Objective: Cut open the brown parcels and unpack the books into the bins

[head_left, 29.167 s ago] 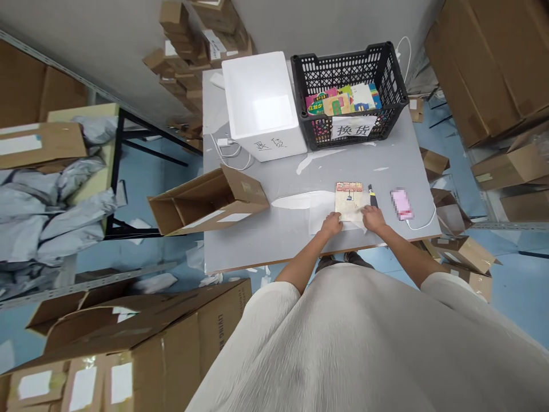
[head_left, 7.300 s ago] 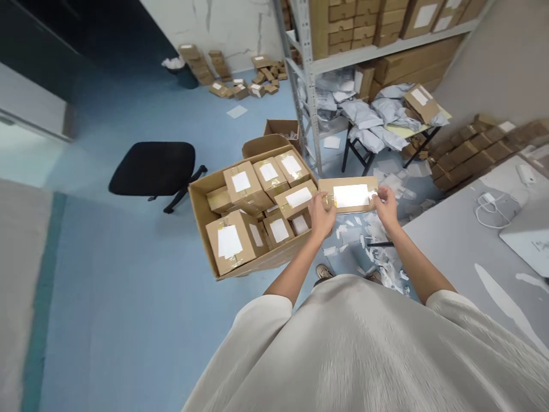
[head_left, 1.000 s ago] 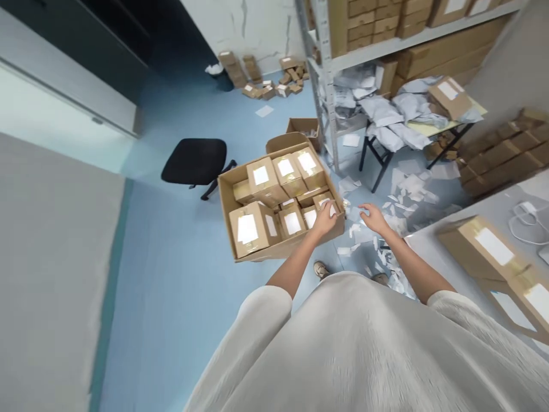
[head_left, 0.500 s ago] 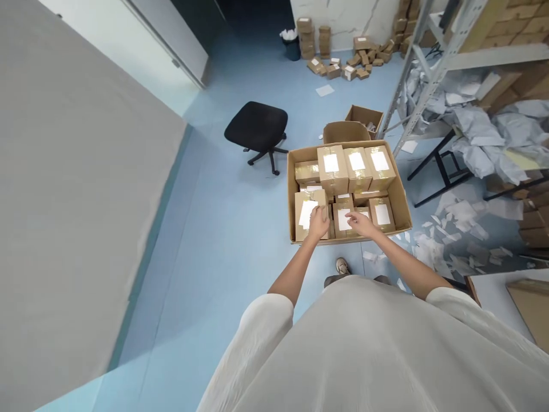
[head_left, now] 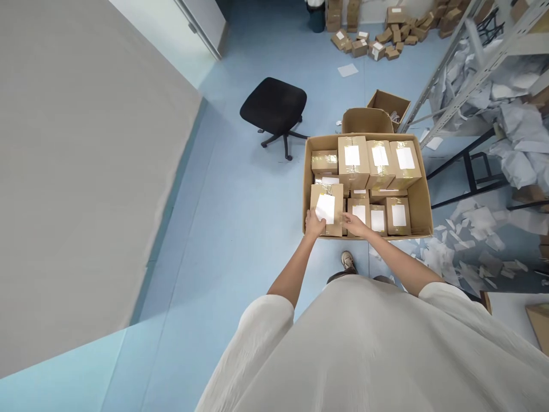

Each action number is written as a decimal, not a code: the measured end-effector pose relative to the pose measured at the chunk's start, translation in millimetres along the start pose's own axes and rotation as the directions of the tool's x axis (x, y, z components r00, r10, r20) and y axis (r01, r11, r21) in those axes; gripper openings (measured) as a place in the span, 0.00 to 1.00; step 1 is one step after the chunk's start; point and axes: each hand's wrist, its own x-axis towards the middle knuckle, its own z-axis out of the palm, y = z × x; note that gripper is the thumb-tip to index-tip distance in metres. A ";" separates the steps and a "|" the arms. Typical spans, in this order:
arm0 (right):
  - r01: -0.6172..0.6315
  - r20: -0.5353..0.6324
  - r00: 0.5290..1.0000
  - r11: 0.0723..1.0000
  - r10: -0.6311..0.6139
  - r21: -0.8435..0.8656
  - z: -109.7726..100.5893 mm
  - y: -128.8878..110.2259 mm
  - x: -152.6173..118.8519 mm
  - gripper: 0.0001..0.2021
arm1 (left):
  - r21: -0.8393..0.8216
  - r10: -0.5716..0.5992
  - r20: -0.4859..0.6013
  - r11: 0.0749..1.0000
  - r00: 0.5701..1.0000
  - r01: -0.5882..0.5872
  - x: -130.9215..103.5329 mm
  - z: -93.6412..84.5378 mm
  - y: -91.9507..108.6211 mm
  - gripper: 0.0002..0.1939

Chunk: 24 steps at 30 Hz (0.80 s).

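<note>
A large open carton [head_left: 420, 197] in front of me holds several small taped cardboard boxes with white labels. At its near left corner is a labelled cardboard box [head_left: 318, 197]. My left hand [head_left: 315, 225] grips this box at the lower left, the thumb lying over its front by the label. Against the same box's right side, my right hand [head_left: 355, 225] presses its fingertips, with the fingers close together. Part of the right fingertips is hidden in the gap beside the box. Just right of that hand stands another labelled box [head_left: 378, 220].
A black swivel stool [head_left: 274, 106] stands beyond the carton to the left. Two open boxes [head_left: 366, 120] sit behind it. At right are a metal shelf [head_left: 467, 94] with grey mailing bags and scattered paper scraps [head_left: 476, 226]. Small boxes [head_left: 397, 34] lie by the back wall.
My left hand has shifted from the right part of the near left box to its left edge. The right hand has moved left to the box's right side. The view has shifted.
</note>
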 end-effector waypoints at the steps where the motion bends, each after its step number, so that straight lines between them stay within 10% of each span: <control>1: 0.000 -0.011 1.000 1.000 0.001 0.014 1.6 0.4 1.3 0.25 | -0.011 0.004 0.013 1.000 1.000 -0.004 -1.2 -0.2 0.6 0.38; 12: 0.105 -0.264 0.961 0.992 -0.085 0.063 -15.9 -13.5 -26.3 0.21 | -0.042 0.110 -0.057 0.993 0.992 -0.113 -29.9 -7.8 43.9 0.32; 24: 0.325 -0.627 0.716 0.942 -0.305 -0.087 -115.7 -42.4 -129.3 0.22 | -0.133 0.514 -0.088 0.843 0.853 -0.522 -88.7 2.3 164.7 0.29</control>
